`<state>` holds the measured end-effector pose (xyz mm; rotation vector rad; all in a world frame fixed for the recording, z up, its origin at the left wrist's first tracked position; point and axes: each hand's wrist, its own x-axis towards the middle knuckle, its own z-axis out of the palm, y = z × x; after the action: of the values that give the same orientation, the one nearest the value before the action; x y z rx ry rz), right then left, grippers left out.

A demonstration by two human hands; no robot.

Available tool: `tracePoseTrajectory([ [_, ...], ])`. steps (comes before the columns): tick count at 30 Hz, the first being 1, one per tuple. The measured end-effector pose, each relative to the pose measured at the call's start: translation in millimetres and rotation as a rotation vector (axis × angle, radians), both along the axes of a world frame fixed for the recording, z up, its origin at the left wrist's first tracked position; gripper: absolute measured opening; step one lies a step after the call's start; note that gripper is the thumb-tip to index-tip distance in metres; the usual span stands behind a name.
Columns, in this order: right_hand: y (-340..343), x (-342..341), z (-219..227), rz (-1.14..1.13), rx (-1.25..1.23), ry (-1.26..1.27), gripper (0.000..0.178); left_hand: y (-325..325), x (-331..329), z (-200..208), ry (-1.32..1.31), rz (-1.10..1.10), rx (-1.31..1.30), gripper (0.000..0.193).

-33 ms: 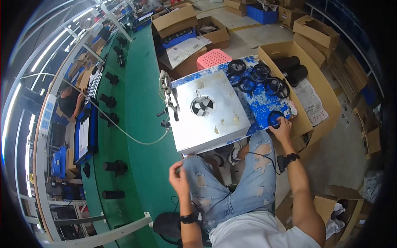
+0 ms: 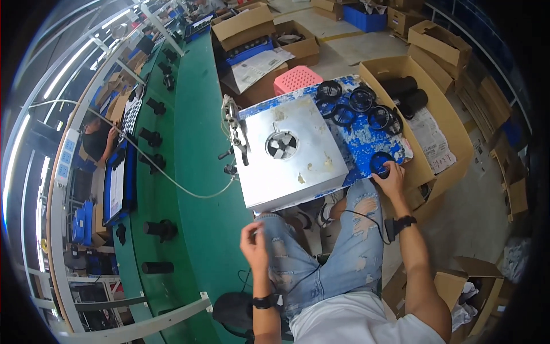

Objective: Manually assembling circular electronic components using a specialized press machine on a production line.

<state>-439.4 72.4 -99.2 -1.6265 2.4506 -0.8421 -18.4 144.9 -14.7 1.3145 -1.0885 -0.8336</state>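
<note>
My right hand [image 2: 391, 180] has its fingers closed on the rim of a black ring-shaped part [image 2: 380, 163], which rests at the near right corner of a worn blue board [image 2: 361, 146]. My left hand [image 2: 253, 245] hovers over my left knee, fingers loosely bent and apart, slightly smeared, with nothing visible in it. In front of me stands a silver metal box [image 2: 309, 166] with a round opening [image 2: 281, 145] showing pale blades inside. Several more black rings [image 2: 361, 100] lie together at the board's far end.
A long green workbench [image 2: 197, 143] runs along my left, with black cylindrical parts [image 2: 159, 229] on it. Metal fittings and a hose [image 2: 200, 196] join the box's left side. A carton [image 2: 458, 143] with black cylinders stands right of the board; a pink stool [image 2: 298, 79] is behind.
My left hand has shifted slightly to the right. The blades in the box's opening look turned. My right hand stays at the black ring.
</note>
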Motion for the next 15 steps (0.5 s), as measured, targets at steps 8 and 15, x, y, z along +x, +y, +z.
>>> tracePoseTrajectory([
  [8,61,115,169,0.907,-0.328,-0.226,0.048,-9,-73,44,0.483,-0.58,0.199,0.056],
  [15,55,140,214,1.42,-0.204,-0.141,0.052,-15,-50,73,0.297,-0.858,0.346,0.036],
])
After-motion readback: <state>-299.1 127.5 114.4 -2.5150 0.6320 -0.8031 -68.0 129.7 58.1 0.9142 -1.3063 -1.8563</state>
